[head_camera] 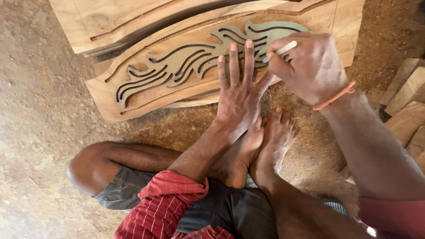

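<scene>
A grey, wavy cut-out template (195, 59) is pressed flat onto a curved pale wooden panel (133, 95) by the spread, open fingers (234, 62) of the left hand (239, 97). At the template's right end, a slim white pencil (281, 49) is gripped by the closed fingers of the right hand (310, 66).

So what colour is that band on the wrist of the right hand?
The band on the right hand is orange-red, seen in the head view.

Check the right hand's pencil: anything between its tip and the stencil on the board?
Nothing visible. The right hand holds the white pencil with its tip at the grey stencil. The left hand lies flat beside it, its fingers pressing the stencil onto the wooden board.
</scene>
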